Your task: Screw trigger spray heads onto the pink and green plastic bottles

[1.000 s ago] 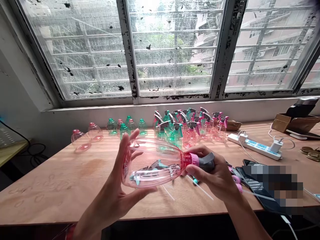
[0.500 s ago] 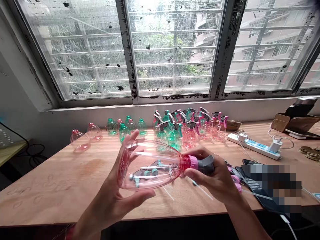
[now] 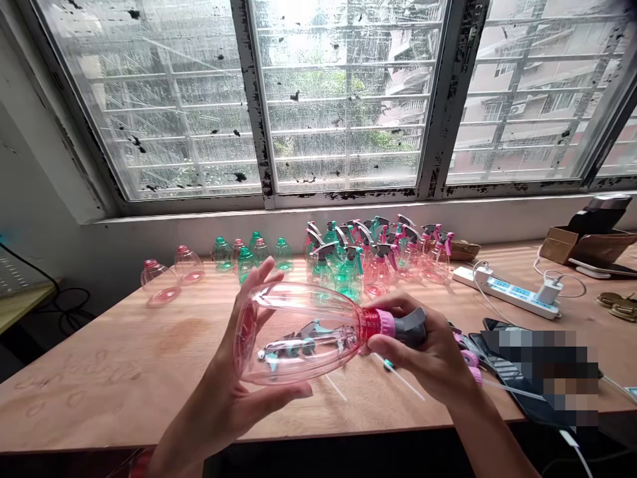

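Observation:
A clear pink spray bottle (image 3: 303, 312) lies on its side in the air above the table, its base to the left. My left hand (image 3: 233, 385) cups that base, thumb below and fingers behind. On the neck end, my right hand (image 3: 432, 352) grips the pink collar and grey spray head (image 3: 405, 326) between thumb and fingers. Through the clear wall, loose grey and teal spray heads (image 3: 298, 342) show on the table. Pink spray heads (image 3: 470, 362) with white tubes lie beside my right hand, partly hidden by it.
Several bottles with spray heads (image 3: 378, 269) stand along the back. Left of them are open green bottles (image 3: 246, 262) and pink bottles (image 3: 160, 279). A white power strip (image 3: 517, 292), a phone (image 3: 522, 392), keys (image 3: 624, 305) and a cardboard box (image 3: 560, 242) occupy the right side.
The base of the bottle has dipped very slightly. Both hands keep almost the same place and hold.

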### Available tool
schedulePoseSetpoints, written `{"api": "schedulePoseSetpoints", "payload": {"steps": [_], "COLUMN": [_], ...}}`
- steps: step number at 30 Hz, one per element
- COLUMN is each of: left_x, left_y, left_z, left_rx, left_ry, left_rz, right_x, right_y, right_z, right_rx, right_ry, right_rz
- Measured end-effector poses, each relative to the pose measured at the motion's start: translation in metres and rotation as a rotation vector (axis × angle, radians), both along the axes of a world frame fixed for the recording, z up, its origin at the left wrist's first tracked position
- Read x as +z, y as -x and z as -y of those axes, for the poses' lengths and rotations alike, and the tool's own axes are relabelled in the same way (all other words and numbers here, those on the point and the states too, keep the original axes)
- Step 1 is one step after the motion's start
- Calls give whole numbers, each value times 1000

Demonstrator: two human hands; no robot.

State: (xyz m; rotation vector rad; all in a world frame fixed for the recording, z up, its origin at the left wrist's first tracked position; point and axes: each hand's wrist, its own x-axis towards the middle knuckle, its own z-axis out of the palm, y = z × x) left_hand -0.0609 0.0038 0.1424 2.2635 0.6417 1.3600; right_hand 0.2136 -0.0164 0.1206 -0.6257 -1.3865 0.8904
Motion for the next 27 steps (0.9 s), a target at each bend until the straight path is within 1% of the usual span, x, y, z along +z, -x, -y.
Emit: {"api": "schedulePoseSetpoints", "payload": {"steps": [4,6,10,13,16,19,23,25,27], "left_x": [0,0,0,0,-1,-2,-1,0,1], "left_y": [-1,-1,-2,0,2,0,-4,-4,-5], "left_z": [-2,-2,-1,-1,-3,-3,-2,-1,0], "left_rx": [-45,-30,-18,17,-9,-32,23,43,43], "left_ry": [-98,-94,-38,-33,-81,-115,-44,-5,-14], "left_rz": [14,-2,-2,-9,-14,-4,15,16,1], "right_x": [-1,-1,-1,-3,-5,-4,0,1,0], "right_y": [0,1,2,1,0,-1,0,0,0], "right_z": [-2,-2,0,-1,-2,-2,0,0,0], "right_rx": [21,24,2,8,35,5,-59,-62,-45], "right_ry": [32,26,-6,11,34,23,-15,-11,18], "right_rz": [-27,-27,-13,-16,-27,-9,37,39,24]}}
